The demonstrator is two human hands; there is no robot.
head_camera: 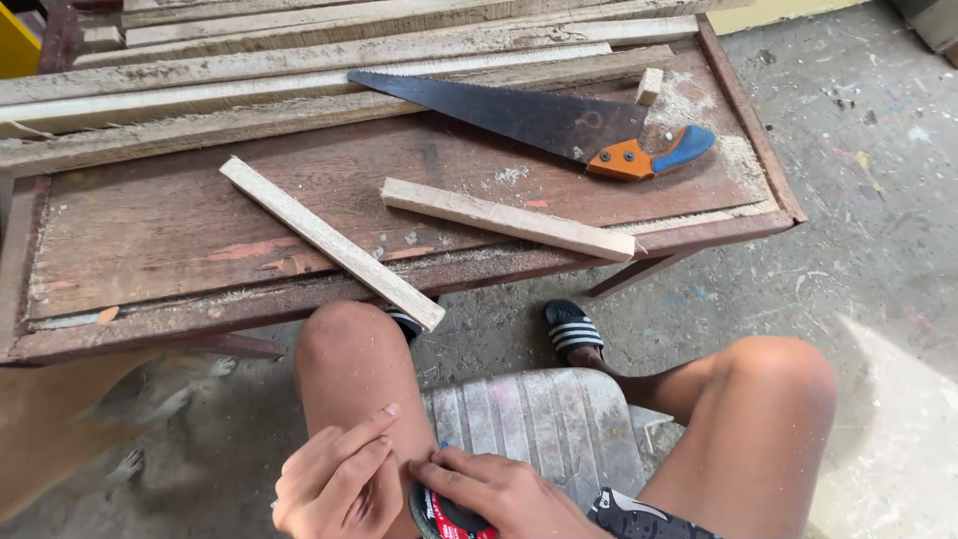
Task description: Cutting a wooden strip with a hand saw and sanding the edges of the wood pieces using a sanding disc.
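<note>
My left hand (334, 479) rests against my left knee with its fingers loosely curled; I cannot make out anything in it. My right hand (489, 489) presses on a round dark object with red markings (444, 517), probably a tape measure, at the bottom edge of the view. On the worn wooden table (150, 230) ahead lie two short pale wood strips, one slanting over the front edge (329, 243) and one to its right (509, 219). A hand saw (539, 120) with an orange and blue handle lies behind them.
Long rough planks (299, 60) are stacked along the table's back. A small wood block (650, 86) and sawdust sit near the saw handle. I sit on a grey slatted seat (544, 424); a striped sandal (574, 329) is on the dusty concrete floor.
</note>
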